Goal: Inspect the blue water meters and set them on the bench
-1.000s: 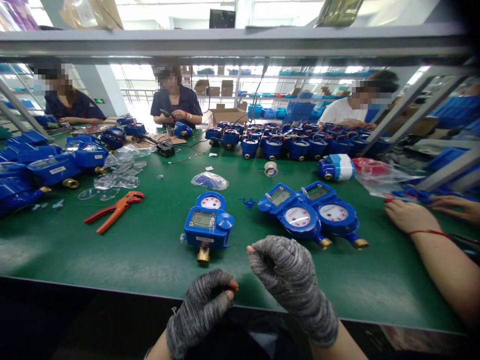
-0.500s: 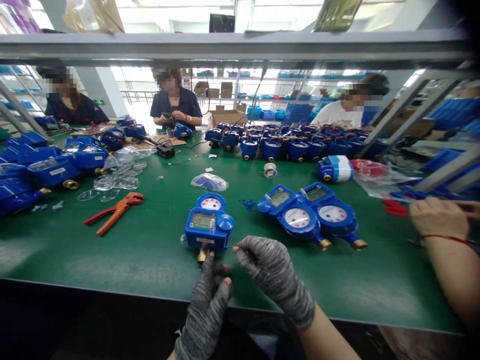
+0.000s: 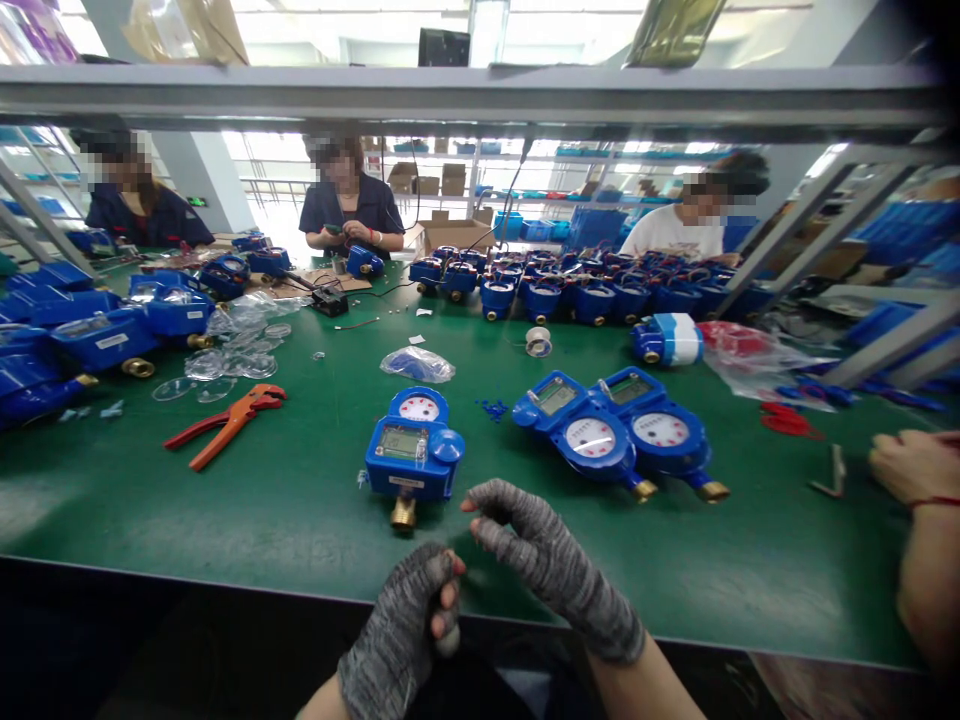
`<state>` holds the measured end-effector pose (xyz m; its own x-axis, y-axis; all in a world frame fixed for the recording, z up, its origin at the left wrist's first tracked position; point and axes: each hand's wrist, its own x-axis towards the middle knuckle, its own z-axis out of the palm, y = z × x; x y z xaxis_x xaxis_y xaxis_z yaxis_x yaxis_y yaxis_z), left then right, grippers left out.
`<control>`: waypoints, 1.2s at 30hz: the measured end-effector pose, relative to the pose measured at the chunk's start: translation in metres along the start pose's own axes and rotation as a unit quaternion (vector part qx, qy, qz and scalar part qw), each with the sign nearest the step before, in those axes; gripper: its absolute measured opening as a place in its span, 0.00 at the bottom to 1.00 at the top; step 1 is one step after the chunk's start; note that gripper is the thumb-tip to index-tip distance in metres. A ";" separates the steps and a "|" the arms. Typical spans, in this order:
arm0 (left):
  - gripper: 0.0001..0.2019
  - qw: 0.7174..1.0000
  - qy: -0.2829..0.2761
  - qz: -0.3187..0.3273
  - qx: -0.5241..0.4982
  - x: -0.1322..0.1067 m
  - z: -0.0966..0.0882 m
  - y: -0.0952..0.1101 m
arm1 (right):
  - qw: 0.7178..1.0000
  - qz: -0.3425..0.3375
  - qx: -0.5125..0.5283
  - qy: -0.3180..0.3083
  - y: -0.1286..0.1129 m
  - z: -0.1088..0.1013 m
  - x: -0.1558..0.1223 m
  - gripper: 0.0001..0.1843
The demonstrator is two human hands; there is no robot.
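A blue water meter [image 3: 415,455] with a grey display, a round white dial and a brass pipe end stands upright on the green table in front of me. Just below its brass end is my left hand [image 3: 405,625] in a grey fingerless glove, its fingers curled together. Whatever they may hold is hidden. To the right of the meter, my right hand [image 3: 544,560] is gloved too, with curved fingers apart and nothing visible between them. It does not touch the meter. Two more blue water meters [image 3: 622,425] lie side by side farther right.
Orange pipe cutters [image 3: 231,423] lie left, near clear plastic discs [image 3: 225,365] and stacked meters [image 3: 109,335]. Ahead are a plastic bag [image 3: 417,364], a wire spool [image 3: 538,342] and rows of meters [image 3: 592,290]. A co-worker's hand [image 3: 911,465] rests at right; several people sit behind.
My left hand has drawn back from the meter's brass end and curled its fingers. My right hand's fingers have parted. The co-worker's hand at right has shifted right, uncovering a small metal piece.
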<state>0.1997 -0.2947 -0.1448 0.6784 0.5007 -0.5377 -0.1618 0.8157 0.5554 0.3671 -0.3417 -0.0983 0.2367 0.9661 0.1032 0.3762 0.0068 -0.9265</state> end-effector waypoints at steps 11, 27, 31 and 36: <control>0.14 0.989 -0.124 0.065 0.039 -0.024 -0.020 -0.007 | 0.982 0.045 0.178 0.054 0.022 0.019 -0.037 0.13; 0.08 0.938 0.056 0.296 0.170 -0.012 0.006 -0.002 | 0.976 0.068 0.143 0.152 0.049 0.033 -0.053 0.19; 0.08 0.915 0.093 0.342 0.190 -0.010 0.013 -0.003 | 0.963 0.093 0.198 0.156 0.041 0.040 -0.052 0.20; 0.06 0.898 0.128 0.372 0.198 -0.007 0.013 -0.005 | 0.959 0.092 0.221 0.153 0.044 0.046 -0.053 0.19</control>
<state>0.2049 -0.3054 -0.1358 0.2925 0.9559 -0.0244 -0.2003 0.0862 0.9759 0.3301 -0.3807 -0.1610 0.5391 0.8413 -0.0391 -0.0980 0.0166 -0.9950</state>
